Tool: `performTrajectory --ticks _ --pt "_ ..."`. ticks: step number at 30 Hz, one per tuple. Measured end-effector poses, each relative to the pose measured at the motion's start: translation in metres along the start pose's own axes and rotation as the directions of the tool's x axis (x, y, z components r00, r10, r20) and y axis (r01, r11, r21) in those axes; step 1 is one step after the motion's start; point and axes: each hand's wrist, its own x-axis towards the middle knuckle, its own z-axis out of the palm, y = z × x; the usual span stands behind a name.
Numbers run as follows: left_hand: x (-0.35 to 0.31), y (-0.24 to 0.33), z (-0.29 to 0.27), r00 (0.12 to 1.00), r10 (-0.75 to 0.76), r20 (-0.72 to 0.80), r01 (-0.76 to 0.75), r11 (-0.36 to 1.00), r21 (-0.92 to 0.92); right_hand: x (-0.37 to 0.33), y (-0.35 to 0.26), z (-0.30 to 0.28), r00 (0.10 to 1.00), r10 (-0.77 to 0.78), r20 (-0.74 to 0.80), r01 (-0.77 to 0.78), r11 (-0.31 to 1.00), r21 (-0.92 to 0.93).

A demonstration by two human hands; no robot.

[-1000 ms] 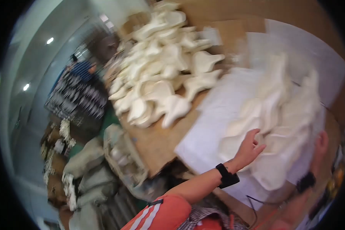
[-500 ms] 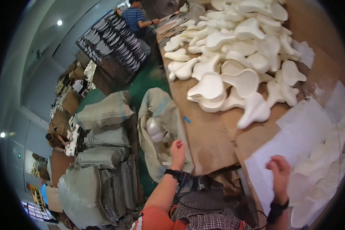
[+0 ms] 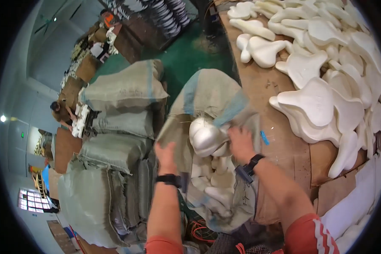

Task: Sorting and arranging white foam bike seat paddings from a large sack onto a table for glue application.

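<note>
Open sack (image 3: 211, 91) was noted directly below the viewer, its mouth spread upward, woven grey-beige cloth marked with blue bands. Pale pieces (image 3: 220, 173) were seen packed inside it, with a glossy rounded piece (image 3: 204, 137) lodged uppermost near the middle of the mouth. Left hand (image 3: 166, 157) was held at the sack's left edge, thumb set apart from the fingers; whether cloth was gripped could not be told. Right hand (image 3: 241, 144) was placed at the right side of the mouth, fingers partly bent, just beside the glossy piece; contact seemed likely, but a firm hold could not be made out through the blur. Dark bands were worn on both wrists. To the right, a table (image 3: 279, 169) covered with brown cardboard was recorded, a small blue scrap (image 3: 264, 137) left near its edge. A heap of cream saddle-shaped forms (image 3: 305, 101) was piled across its far side. Stuffed sacks (image 3: 118, 122) were stacked to the left. Farther off, a co-worker (image 3: 59, 112) was observed, arms extended toward white pieces (image 3: 81, 120)
</note>
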Motion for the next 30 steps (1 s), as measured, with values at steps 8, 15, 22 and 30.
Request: performTrajectory --ticks 8,15,22,30 --pt "0.035 -0.052 -0.062 0.953 -0.300 0.036 0.249 0.846 0.471 0.034 0.050 -0.015 0.991 0.130 -0.031 -0.122 0.974 0.192" --pt "0.037 -0.047 0.033 0.878 0.355 0.321 -0.479 0.656 0.584 0.051 0.046 -0.072 0.972 0.126 -0.196 -0.039 0.917 0.397" --pt "0.059 -0.054 0.076 0.826 0.156 0.542 -0.558 0.364 0.746 0.060 -0.041 -0.027 0.889 -0.457 -0.026 0.446 0.851 0.277" --pt "-0.011 -0.061 0.044 0.837 0.107 0.537 -0.541 0.308 0.782 0.101 0.053 -0.039 0.985 0.142 -0.093 -0.141 0.990 0.015"
